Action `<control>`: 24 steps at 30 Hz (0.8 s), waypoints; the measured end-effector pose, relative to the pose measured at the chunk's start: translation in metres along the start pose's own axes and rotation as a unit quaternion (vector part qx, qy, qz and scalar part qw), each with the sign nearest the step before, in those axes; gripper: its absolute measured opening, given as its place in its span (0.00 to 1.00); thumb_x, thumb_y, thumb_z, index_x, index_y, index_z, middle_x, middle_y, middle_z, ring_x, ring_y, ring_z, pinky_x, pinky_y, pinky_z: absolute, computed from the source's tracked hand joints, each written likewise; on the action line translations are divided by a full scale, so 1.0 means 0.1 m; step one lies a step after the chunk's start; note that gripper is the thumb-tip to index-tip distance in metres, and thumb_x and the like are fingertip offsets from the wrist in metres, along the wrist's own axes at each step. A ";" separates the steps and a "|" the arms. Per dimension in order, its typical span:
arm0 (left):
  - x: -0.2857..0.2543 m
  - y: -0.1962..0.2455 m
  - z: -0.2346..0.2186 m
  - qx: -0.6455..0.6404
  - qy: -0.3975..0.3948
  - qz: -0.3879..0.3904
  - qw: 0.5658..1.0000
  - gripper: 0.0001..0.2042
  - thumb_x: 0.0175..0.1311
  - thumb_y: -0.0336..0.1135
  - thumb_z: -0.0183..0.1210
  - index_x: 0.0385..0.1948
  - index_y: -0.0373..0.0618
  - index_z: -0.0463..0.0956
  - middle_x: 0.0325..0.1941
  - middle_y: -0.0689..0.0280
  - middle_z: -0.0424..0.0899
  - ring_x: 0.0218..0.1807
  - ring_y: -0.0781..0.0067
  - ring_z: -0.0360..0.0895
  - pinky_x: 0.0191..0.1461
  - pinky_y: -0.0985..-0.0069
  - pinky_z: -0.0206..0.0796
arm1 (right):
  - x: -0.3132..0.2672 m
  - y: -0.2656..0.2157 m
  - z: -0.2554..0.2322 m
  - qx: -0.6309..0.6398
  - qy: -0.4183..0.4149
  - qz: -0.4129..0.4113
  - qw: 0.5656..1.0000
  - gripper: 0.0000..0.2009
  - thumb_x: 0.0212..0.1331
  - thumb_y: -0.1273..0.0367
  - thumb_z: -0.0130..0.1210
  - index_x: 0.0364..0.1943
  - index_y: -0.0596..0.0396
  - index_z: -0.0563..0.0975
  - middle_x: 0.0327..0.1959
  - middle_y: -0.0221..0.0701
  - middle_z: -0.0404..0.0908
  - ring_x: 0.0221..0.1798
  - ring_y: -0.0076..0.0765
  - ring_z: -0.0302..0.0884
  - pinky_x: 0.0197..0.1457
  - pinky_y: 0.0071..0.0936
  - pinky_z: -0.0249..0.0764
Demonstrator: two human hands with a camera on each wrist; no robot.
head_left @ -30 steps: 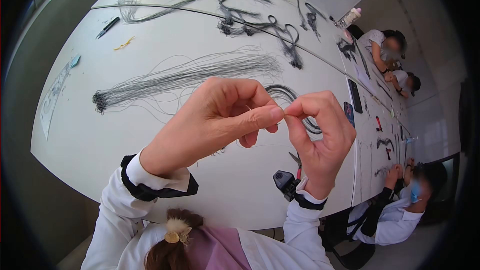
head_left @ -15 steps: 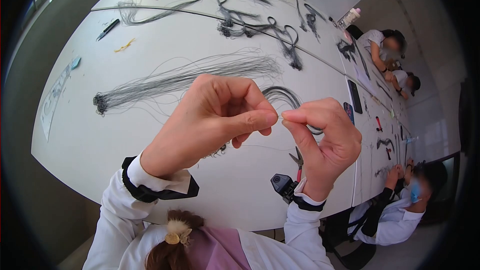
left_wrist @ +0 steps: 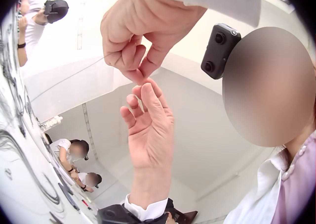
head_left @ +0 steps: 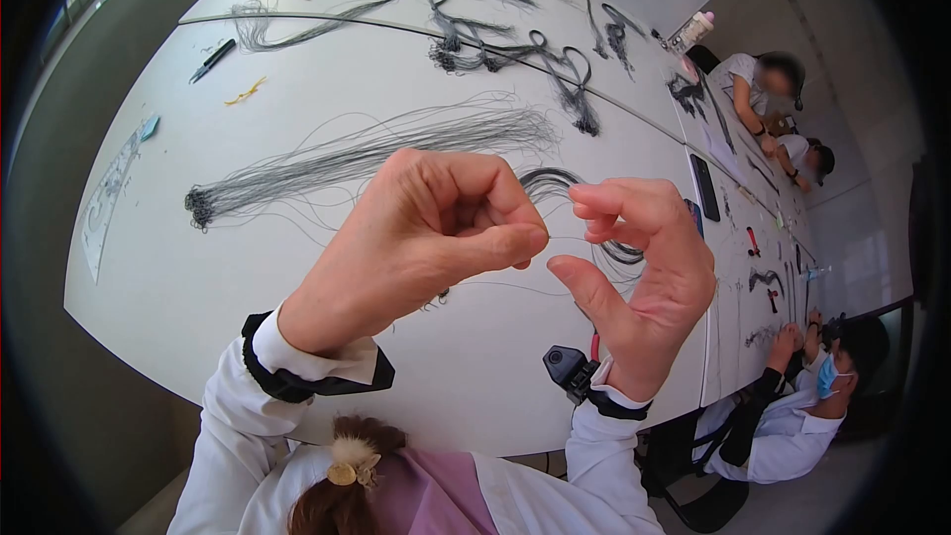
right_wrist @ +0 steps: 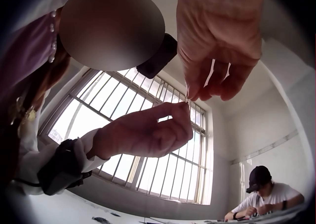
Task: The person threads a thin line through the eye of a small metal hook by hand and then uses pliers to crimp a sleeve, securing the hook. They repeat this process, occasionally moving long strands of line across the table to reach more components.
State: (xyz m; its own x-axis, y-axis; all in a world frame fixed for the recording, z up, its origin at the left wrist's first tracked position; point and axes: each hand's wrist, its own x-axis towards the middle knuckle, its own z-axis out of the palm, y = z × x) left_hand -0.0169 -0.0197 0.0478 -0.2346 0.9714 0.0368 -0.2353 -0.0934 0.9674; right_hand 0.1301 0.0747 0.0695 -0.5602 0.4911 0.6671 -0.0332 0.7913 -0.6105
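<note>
My left hand (head_left: 406, 248) pinches a thin thread between thumb and index finger, its other fingers folded in. In the left wrist view the thread (left_wrist: 69, 78) runs from that hand down toward the table. My right hand (head_left: 644, 267) is just to the right, thumb and index finger spread apart in the head view. A long bundle of fine dark threads (head_left: 376, 159) lies on the table beyond the hands, with a knotted clump (head_left: 198, 206) at its left end. Behind the fingers shows a curved dark hank (head_left: 555, 180), partly hidden.
Red-handled pliers (head_left: 594, 345) lie mostly hidden by the right wrist. More dark hanks (head_left: 466, 54) are spread along the table seam. A black pen-like tool (head_left: 213, 59), a yellow scrap (head_left: 245, 91) and a patterned sheet (head_left: 107, 203) lie left. Phones (head_left: 704, 188) and other people are on the right.
A second ago the fingertips of both hands met at the thread. The right thumb and fingers have since parted and moved slightly right; the left hand keeps its pinch.
</note>
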 end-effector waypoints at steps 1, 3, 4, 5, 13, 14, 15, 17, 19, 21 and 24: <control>0.00 0.00 0.00 0.001 -0.004 0.001 1.000 0.04 0.54 0.25 0.61 0.24 0.37 0.75 0.25 0.66 0.80 0.28 0.83 0.76 0.34 0.86 0.66 | 0.00 0.01 -0.01 -0.016 -0.015 -0.023 1.000 0.10 0.37 0.79 0.67 0.28 0.56 0.82 0.27 0.30 0.79 0.29 0.28 0.76 0.27 0.20 0.70; -0.01 0.00 0.00 0.002 -0.009 0.002 1.000 0.04 0.54 0.25 0.61 0.24 0.37 0.75 0.25 0.66 0.80 0.28 0.83 0.75 0.34 0.86 0.66 | -0.02 0.07 -0.04 -0.032 -0.029 -0.045 0.998 0.11 0.37 0.79 0.67 0.28 0.55 0.82 0.28 0.30 0.78 0.29 0.28 0.76 0.27 0.20 0.70; -0.01 0.00 0.00 0.001 -0.016 0.003 1.000 0.04 0.55 0.26 0.61 0.24 0.37 0.75 0.25 0.66 0.80 0.28 0.84 0.75 0.33 0.86 0.66 | -0.03 0.13 -0.05 -0.055 -0.037 -0.076 0.995 0.11 0.36 0.78 0.67 0.29 0.55 0.81 0.27 0.29 0.78 0.29 0.29 0.75 0.27 0.20 0.70; -0.01 0.01 0.00 0.000 -0.023 0.004 1.000 0.04 0.55 0.26 0.60 0.24 0.37 0.75 0.24 0.66 0.80 0.28 0.84 0.75 0.33 0.87 0.65 | -0.04 0.16 -0.05 -0.078 -0.045 -0.107 0.990 0.12 0.35 0.78 0.68 0.30 0.55 0.81 0.26 0.29 0.78 0.28 0.30 0.75 0.27 0.21 0.70; 0.00 -0.01 0.00 -0.001 -0.019 -0.018 1.000 0.06 0.56 0.28 0.62 0.25 0.37 0.75 0.25 0.67 0.80 0.29 0.84 0.75 0.34 0.86 0.65 | -0.01 0.12 -0.02 -0.125 -0.033 -0.132 0.983 0.10 0.34 0.80 0.64 0.24 0.54 0.78 0.25 0.27 0.76 0.27 0.29 0.73 0.27 0.23 0.68; 0.01 -0.01 0.00 -0.006 -0.021 -0.020 1.000 0.06 0.56 0.29 0.62 0.25 0.37 0.75 0.25 0.67 0.80 0.29 0.84 0.75 0.34 0.86 0.65 | -0.01 0.12 -0.02 -0.131 -0.033 -0.133 0.982 0.10 0.34 0.80 0.64 0.24 0.54 0.77 0.25 0.27 0.76 0.27 0.29 0.72 0.27 0.23 0.68; 0.01 -0.02 0.00 -0.005 -0.022 -0.020 1.000 0.06 0.56 0.29 0.62 0.25 0.37 0.75 0.25 0.67 0.80 0.29 0.84 0.75 0.34 0.86 0.65 | -0.01 0.12 -0.02 -0.131 -0.032 -0.132 0.982 0.10 0.34 0.80 0.64 0.24 0.54 0.77 0.25 0.27 0.76 0.27 0.29 0.72 0.27 0.23 0.68; 0.01 -0.04 0.01 -0.016 -0.013 -0.024 1.000 0.06 0.56 0.30 0.62 0.25 0.38 0.76 0.25 0.67 0.80 0.28 0.83 0.75 0.35 0.85 0.64 | -0.01 0.12 -0.03 -0.132 -0.031 -0.137 0.981 0.09 0.35 0.80 0.64 0.23 0.54 0.77 0.25 0.28 0.76 0.27 0.30 0.73 0.27 0.23 0.68; 0.01 -0.05 0.02 -0.017 -0.010 -0.008 1.000 0.06 0.56 0.30 0.62 0.25 0.38 0.76 0.25 0.67 0.80 0.28 0.83 0.74 0.34 0.85 0.63 | -0.03 0.17 -0.02 -0.117 -0.026 -0.133 0.984 0.10 0.36 0.80 0.64 0.25 0.55 0.78 0.25 0.27 0.77 0.28 0.29 0.73 0.27 0.22 0.68; 0.01 -0.05 0.02 -0.017 -0.007 0.007 1.000 0.06 0.57 0.30 0.62 0.25 0.39 0.76 0.26 0.67 0.80 0.28 0.84 0.74 0.34 0.85 0.63 | -0.03 0.17 -0.01 -0.102 -0.021 -0.131 0.986 0.10 0.36 0.79 0.65 0.27 0.55 0.78 0.26 0.27 0.77 0.28 0.27 0.73 0.28 0.22 0.68; 0.02 -0.02 0.02 -0.046 0.012 0.063 0.997 0.06 0.58 0.30 0.61 0.25 0.40 0.75 0.26 0.68 0.80 0.29 0.84 0.74 0.33 0.86 0.62 | -0.02 0.09 -0.01 -0.036 0.004 -0.035 0.999 0.10 0.46 0.75 0.63 0.36 0.56 0.79 0.24 0.27 0.78 0.26 0.23 0.72 0.26 0.19 0.67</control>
State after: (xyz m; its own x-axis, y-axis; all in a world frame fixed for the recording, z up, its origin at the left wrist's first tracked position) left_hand -0.0148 -0.0175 0.0460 -0.2903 0.9451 0.1500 -0.2877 -0.2357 0.9283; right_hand 0.1320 0.0818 0.0633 -0.5511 0.4370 0.7108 -0.0127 0.8474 -0.5309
